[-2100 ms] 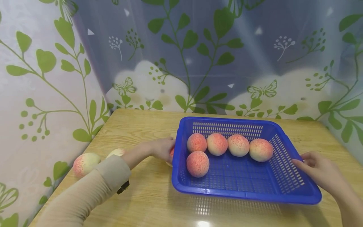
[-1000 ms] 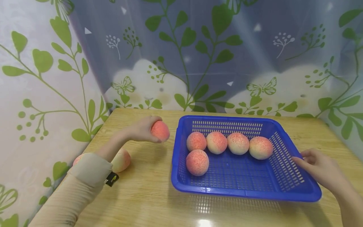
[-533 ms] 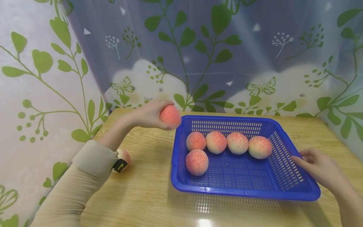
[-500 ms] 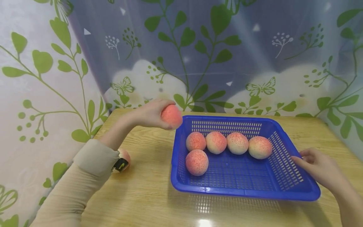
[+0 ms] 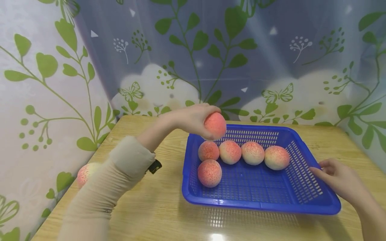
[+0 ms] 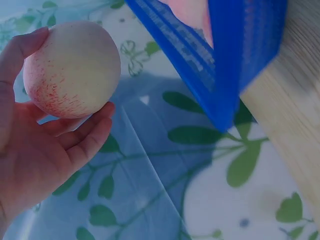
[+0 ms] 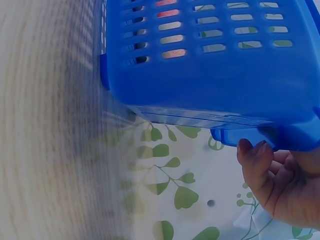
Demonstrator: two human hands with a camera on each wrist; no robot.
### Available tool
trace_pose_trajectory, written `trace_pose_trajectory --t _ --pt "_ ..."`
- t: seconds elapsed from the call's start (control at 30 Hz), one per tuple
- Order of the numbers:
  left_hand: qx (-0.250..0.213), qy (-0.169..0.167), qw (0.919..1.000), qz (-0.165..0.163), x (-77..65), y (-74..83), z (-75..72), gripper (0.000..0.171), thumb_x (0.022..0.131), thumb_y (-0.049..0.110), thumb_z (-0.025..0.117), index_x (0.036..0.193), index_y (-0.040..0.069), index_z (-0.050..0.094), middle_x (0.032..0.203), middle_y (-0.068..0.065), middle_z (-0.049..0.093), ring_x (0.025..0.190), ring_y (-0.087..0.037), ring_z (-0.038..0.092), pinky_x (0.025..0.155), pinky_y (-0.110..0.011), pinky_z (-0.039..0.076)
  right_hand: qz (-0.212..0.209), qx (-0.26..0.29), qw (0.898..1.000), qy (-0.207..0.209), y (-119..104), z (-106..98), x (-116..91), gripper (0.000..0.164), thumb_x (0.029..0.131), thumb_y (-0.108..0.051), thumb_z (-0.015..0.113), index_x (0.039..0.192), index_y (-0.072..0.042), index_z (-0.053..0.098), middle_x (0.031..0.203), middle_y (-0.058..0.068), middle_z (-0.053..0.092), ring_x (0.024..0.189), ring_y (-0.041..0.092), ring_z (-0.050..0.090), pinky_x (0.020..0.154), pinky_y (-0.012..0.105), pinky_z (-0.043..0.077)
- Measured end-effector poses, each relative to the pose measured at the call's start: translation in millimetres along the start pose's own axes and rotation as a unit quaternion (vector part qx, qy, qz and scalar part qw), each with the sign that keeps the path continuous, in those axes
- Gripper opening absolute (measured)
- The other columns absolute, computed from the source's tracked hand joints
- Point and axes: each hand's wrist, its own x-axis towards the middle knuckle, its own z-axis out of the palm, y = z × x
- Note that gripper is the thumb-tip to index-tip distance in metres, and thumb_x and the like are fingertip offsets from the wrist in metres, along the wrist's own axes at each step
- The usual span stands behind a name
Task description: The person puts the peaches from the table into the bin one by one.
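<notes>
My left hand [image 5: 193, 119] holds a pinkish-red peach [image 5: 215, 126] above the back left part of a blue plastic basket [image 5: 256, 205]. In the left wrist view, thumb and fingers wrap this peach [image 6: 72, 70], whose pale, red-speckled side shows. Inside the basket, several peaches stand in a row along the back, among them a pale one [image 5: 276, 158] at the right end. One redder peach [image 5: 209, 173] lies in front of the row's left end. My right hand [image 5: 343, 180] grips the basket's right rim, thumb on top; its fingers curl under the rim [image 7: 295, 137] in the right wrist view.
Another peach [image 5: 86, 174] lies on the wooden table [image 5: 163, 207] at the left, partly behind the sleeve [image 5: 120, 180]. A leaf-patterned curtain [image 5: 181, 60] hangs behind the table and along its left side.
My left hand has lifted a peach from beside the basket's left side and carried it up and right, over the basket. My right hand has stayed on the rim.
</notes>
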Motion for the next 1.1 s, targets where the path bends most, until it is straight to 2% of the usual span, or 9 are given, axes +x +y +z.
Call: trace_pose_trajectory --t 0.2,0.37,0.47,0.63,0.8,0.97,1.1 --pt "0.021 -0.023 0.9994 0.013 16.6 14.0 11.8 0.074 0.073 0.039 0.072 0.136 0.013 0.041 0.123 -0.002 0.048 0.103 -0.012 0.048 0.077 -0.025 0.046 0.000 -0.008 1.000 0.000 0 0 0 0.062 0.093 -0.042 0.051 0.110 0.017 0.046 0.091 0.030 0.060 0.082 0.041 0.058 0.062 0.047 0.047" --pt "0.042 -0.048 0.9979 0.015 28.1 22.8 25.9 0.079 0.075 0.038 0.071 0.141 0.010 0.036 0.130 -0.006 0.045 0.112 -0.015 0.046 0.082 -0.026 0.044 0.006 -0.016 1.000 -0.005 -3 -1 0 0.062 0.093 -0.042 0.051 0.110 0.017 0.046 0.092 0.031 0.060 0.082 0.042 0.058 0.063 0.047 0.047" --pt "0.048 -0.066 0.9963 0.028 36.0 27.0 35.0 0.078 0.076 0.037 0.071 0.140 0.008 0.036 0.132 -0.008 0.044 0.115 -0.017 0.044 0.085 -0.027 0.043 0.012 -0.014 1.000 -0.011 -6 -3 1 0.062 0.093 -0.041 0.050 0.110 0.018 0.046 0.091 0.032 0.060 0.082 0.041 0.058 0.063 0.048 0.047" --pt "0.058 -0.091 0.9928 0.052 48.0 34.5 50.2 0.075 0.076 0.035 0.071 0.138 0.007 0.038 0.126 -0.004 0.048 0.110 -0.013 0.045 0.085 -0.023 0.041 0.012 -0.013 1.000 -0.013 -8 -5 1 0.061 0.093 -0.040 0.051 0.109 0.019 0.046 0.091 0.032 0.060 0.080 0.040 0.059 0.063 0.048 0.046" --pt "0.076 -0.122 0.9877 0.061 58.1 44.6 65.0 0.071 0.077 0.035 0.069 0.136 0.007 0.041 0.119 0.000 0.051 0.109 -0.012 0.045 0.086 -0.022 0.039 0.006 -0.013 1.000 -0.010 -8 -5 1 0.061 0.093 -0.040 0.051 0.108 0.019 0.046 0.090 0.031 0.061 0.079 0.039 0.060 0.063 0.048 0.047" --pt "0.099 -0.153 0.9816 0.058 64.3 55.5 71.9 0.076 0.079 0.036 0.067 0.141 0.007 0.035 0.131 -0.001 0.046 0.121 -0.014 0.040 0.093 -0.023 0.036 0.007 -0.009 1.000 -0.010 -7 -5 2 0.060 0.093 -0.038 0.052 0.108 0.019 0.046 0.089 0.031 0.061 0.079 0.038 0.060 0.063 0.048 0.047" --pt "0.103 -0.162 0.9795 0.061 68.3 59.9 74.5 0.073 0.079 0.037 0.067 0.140 0.009 0.037 0.125 0.002 0.048 0.115 -0.011 0.043 0.088 -0.022 0.037 0.006 -0.012 1.000 -0.008 -8 -5 1 0.060 0.093 -0.039 0.052 0.108 0.019 0.046 0.090 0.031 0.060 0.079 0.039 0.059 0.063 0.048 0.046"
